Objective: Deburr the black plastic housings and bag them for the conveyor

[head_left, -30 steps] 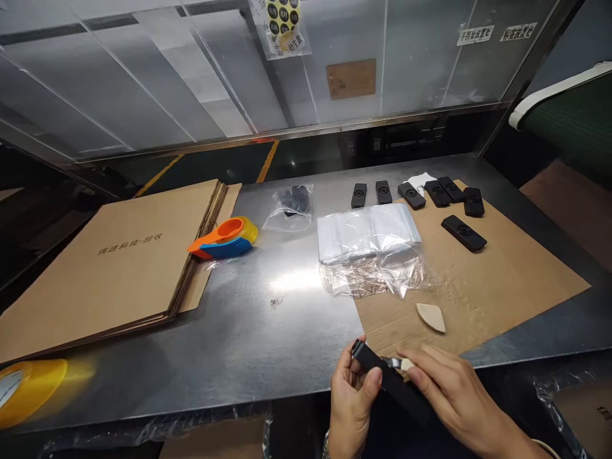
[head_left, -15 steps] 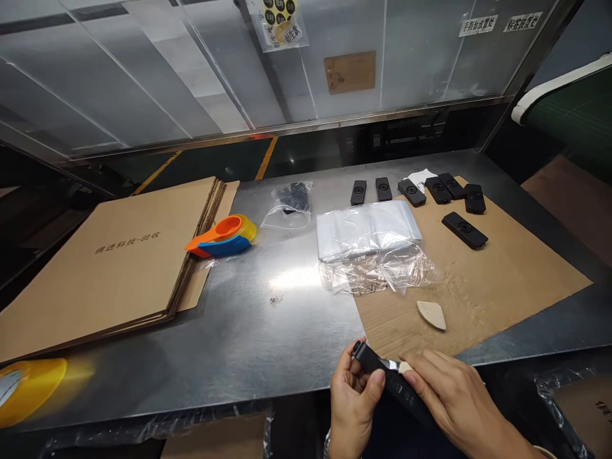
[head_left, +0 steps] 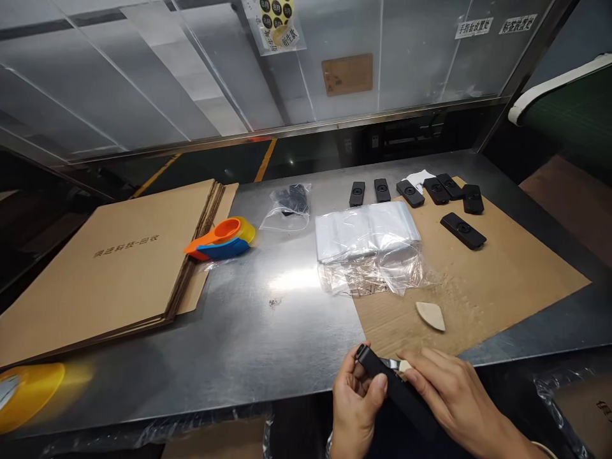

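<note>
Steadying a slim, black, bar-shaped casing (head_left: 399, 396) at the front edge of the bare metal counter (head_left: 268, 347), the left hand (head_left: 354, 408) pinches it near its far end, fingers curled behind and thumb pressed against its side. The casing slants down toward the right and the body, probably to present its long edge to the other hand. The right hand (head_left: 447, 392) has thumb and forefinger closed on the pale cream handle (head_left: 405, 366) of a small tool with a shiny metal blade (head_left: 391, 363), gripped short, seemingly for fine control. The blade meets the casing's upper edge; whether its tip goes into a seam is hard to tell.

Just beyond the hands, a flat brown cardboard sheet (head_left: 521, 280) covers the counter's right part, perhaps to guard surfaces from scratches. On it lie a cream quarter-round wedge (head_left: 430, 317), within easy reach of the right hand, and one black oblong unit with a round mark (head_left: 463, 231). More such units stand apart in a loose row behind a stack of clear plastic bags (head_left: 368, 233), likely spaced to keep the work area free.
</note>
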Demonstrator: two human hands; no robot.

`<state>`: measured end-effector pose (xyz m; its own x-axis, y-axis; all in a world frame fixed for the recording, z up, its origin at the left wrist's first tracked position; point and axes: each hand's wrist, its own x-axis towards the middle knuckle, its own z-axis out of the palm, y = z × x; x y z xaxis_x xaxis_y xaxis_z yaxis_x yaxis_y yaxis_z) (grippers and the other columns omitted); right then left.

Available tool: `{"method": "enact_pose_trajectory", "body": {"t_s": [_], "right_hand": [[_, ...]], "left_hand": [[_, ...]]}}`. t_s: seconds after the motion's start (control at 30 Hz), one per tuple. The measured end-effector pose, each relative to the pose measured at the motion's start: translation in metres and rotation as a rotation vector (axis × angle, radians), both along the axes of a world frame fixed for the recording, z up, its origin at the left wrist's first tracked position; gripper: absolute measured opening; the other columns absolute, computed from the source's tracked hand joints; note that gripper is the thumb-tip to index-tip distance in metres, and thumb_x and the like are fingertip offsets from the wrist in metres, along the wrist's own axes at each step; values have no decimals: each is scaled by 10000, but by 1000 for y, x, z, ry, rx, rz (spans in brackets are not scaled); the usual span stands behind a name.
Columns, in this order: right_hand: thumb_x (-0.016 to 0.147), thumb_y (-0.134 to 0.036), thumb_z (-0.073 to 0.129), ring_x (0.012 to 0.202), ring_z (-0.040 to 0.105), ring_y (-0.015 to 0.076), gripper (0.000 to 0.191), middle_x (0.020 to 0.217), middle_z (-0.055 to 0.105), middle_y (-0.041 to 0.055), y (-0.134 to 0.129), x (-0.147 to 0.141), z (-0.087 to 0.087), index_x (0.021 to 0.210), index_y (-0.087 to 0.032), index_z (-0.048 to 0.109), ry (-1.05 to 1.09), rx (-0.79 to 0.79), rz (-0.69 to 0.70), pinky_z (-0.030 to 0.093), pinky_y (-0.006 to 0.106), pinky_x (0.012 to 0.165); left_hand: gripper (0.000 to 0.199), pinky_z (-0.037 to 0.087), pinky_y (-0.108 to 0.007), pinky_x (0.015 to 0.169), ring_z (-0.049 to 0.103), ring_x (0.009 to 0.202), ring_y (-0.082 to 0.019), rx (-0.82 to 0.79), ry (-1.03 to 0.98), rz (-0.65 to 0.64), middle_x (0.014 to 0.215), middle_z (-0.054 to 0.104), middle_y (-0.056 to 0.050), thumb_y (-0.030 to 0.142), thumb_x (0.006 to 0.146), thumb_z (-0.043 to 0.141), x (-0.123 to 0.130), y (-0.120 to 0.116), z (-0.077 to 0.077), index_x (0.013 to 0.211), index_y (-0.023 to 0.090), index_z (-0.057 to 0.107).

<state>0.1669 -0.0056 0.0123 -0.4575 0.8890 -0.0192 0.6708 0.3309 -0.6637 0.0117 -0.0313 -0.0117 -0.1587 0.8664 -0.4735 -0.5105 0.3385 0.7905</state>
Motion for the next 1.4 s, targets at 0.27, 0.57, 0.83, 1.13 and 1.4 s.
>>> {"method": "enact_pose_trajectory", "body": {"t_s": [0.27,0.57,0.83,1.13,1.4], "right_hand": [[949,-292,343,667,593,155,256,742,610,22,-2,-2,2,1014,-231,584,-23,119,9,434,246,581],[949,-325,328,673,618,148,298,735,633,10,4,2,-19,880,-241,606,-70,19,-68,459,229,598],[948,-351,324,879,627,174,300,877,657,37,3,7,-7,966,-242,603,57,-59,-118,486,264,752],[913,-382,317,772,632,231,325,941,661,82,49,75,-70,1026,-203,564,-310,159,-648,469,316,605],[876,-213,322,897,501,335,338,977,553,218,83,87,-86,1068,-86,570,-371,407,-759,381,489,734]], "left_hand": [[617,477,-240,654,644,810,-211,13,-4,-5,935,686,-126,375,552,791,1,-2,-1,1061,123,551],[627,475,-258,650,644,800,-227,33,12,-35,910,689,-136,391,541,787,1,-2,-1,1055,124,547],[627,470,-286,627,636,778,-236,8,-11,-73,957,672,-154,437,554,763,4,-1,-6,1048,129,532],[504,414,-390,792,513,866,-239,459,983,-232,1006,577,-87,168,712,573,-9,24,6,1200,237,467],[401,272,-485,970,421,1153,-296,685,1591,-850,1226,528,-97,266,888,393,17,62,-34,1267,381,455]]}}
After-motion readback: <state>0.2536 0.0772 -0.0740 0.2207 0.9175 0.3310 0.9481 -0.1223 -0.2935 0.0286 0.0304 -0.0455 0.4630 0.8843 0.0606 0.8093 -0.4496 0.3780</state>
